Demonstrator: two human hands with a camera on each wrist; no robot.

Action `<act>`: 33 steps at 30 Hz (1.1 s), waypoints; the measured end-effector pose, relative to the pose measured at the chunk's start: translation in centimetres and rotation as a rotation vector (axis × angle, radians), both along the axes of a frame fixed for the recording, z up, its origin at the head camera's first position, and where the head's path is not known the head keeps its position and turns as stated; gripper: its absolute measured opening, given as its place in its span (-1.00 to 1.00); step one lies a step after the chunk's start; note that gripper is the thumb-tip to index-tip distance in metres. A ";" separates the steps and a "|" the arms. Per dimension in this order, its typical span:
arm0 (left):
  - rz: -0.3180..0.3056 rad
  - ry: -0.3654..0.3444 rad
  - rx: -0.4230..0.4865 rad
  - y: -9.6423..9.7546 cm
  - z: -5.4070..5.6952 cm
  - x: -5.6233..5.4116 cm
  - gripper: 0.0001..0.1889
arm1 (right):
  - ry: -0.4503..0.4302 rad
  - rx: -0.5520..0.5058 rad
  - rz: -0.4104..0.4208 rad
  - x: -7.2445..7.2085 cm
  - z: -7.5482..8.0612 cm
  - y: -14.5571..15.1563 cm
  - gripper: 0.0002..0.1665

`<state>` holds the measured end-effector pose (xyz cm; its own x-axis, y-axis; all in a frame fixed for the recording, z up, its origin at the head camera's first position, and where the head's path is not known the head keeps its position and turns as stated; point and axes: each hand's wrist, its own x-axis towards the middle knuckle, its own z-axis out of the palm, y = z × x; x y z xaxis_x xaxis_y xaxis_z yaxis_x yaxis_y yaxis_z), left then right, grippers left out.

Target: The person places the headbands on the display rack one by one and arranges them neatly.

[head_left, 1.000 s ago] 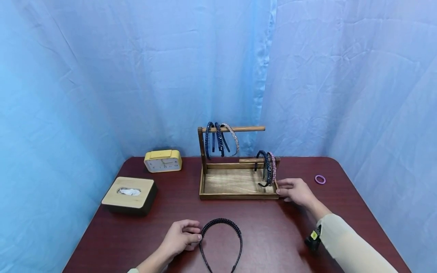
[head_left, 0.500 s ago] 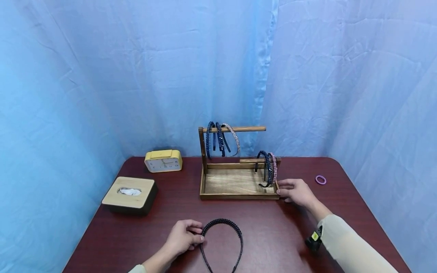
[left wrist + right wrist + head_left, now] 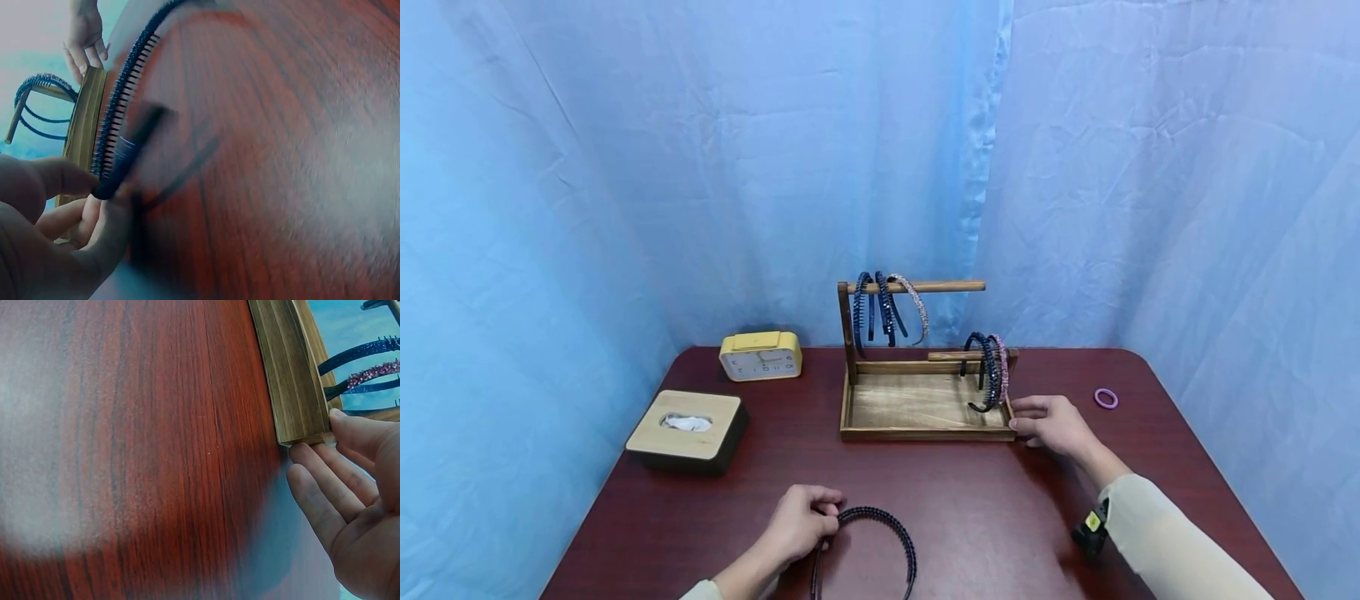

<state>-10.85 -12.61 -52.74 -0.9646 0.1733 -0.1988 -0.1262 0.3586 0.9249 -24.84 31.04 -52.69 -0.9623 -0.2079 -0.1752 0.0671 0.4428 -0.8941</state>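
A black toothed headband (image 3: 886,517) is between the thumb and fingers of my left hand (image 3: 797,523), which pinches it by one arm near the table's front. In the left wrist view, the headband (image 3: 125,84) shows its row of comb teeth, and part of it is blurred. My right hand (image 3: 1054,427) grips the right end of a wooden headband stand (image 3: 925,433), its thumb and fingertips at the tray's corner. Dark blue headbands (image 3: 859,312) and a glittery pale headband (image 3: 913,302) hang from the upper bar. A dark headband (image 3: 988,375) and a pink headband (image 3: 1002,367) hang from the lower bar.
A tissue box (image 3: 688,425) with a wooden lid stands at the left, with a yellow alarm clock (image 3: 762,356) behind it. A purple ring (image 3: 1105,398) lies right of my right hand. Blue curtains (image 3: 760,167) surround the dark red table (image 3: 962,500).
The black headband has shifted left and toward the front, and it has turned in my left hand's pinch. My right hand has stayed at the stand's corner.
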 end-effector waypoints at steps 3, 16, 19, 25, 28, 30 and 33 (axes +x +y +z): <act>-0.054 -0.039 0.032 -0.5 0.4 0.1 -0.57 | -0.001 -0.004 0.001 -0.1 -0.2 0.0 -0.40; -0.227 -0.192 0.055 -2.9 1.2 -0.5 -0.70 | -0.004 -0.019 0.005 -0.3 -0.5 0.2 -0.40; -0.230 -0.265 0.107 -3.2 1.0 -0.7 -0.67 | -0.007 -0.020 0.002 -0.2 -0.3 0.2 -0.40; -0.227 -0.343 0.219 -3.5 1.4 -1.0 -0.66 | 0.001 -0.020 0.002 -0.3 -0.4 0.2 -0.41; -0.226 -0.347 0.261 -3.7 1.8 -1.2 -0.65 | 0.005 -0.027 0.005 -0.3 -0.4 0.1 -0.41; -0.222 -0.351 0.284 -3.7 2.2 -1.3 -0.64 | 0.007 -0.027 0.007 -0.3 -0.4 0.1 -0.41; -0.219 -0.349 0.314 -3.6 2.8 -1.4 -0.64 | 0.007 -0.019 0.002 -0.4 -0.4 0.1 -0.42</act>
